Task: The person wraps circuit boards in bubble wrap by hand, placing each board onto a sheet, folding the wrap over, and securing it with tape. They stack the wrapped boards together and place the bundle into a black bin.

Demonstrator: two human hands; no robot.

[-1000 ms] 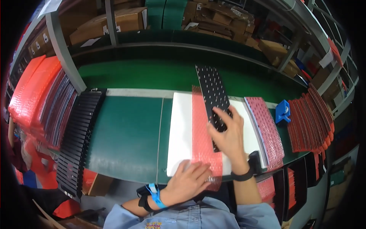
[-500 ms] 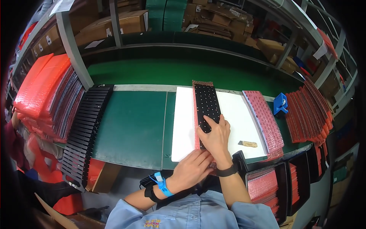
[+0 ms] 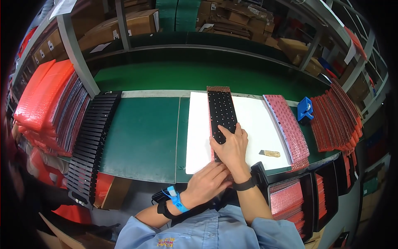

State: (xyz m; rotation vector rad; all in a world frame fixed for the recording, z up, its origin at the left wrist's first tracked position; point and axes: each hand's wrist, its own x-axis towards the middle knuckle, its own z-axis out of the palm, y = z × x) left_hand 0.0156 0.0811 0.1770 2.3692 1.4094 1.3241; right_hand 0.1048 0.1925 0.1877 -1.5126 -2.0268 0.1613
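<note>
Black dotted panel (image 3: 224,108) lies mid-frame on red bubble wrap (image 3: 219,89), right hand (image 3: 233,150) spread wide over its lower half, no clasp evident, left hand (image 3: 207,182) curled below (hold hidden, cannot tell); probably light, stiff, scuffable, best taken by long edges.

The white sheet (image 3: 259,124) washed out to near-featureless brightness, and the red pouches (image 3: 35,106) at left carried glossy highlights. Cartons (image 3: 238,18) behind sat in dim shade. Fisheye distortion bowed the desk (image 3: 139,139), and black vignetting swallowed the corners.
</note>
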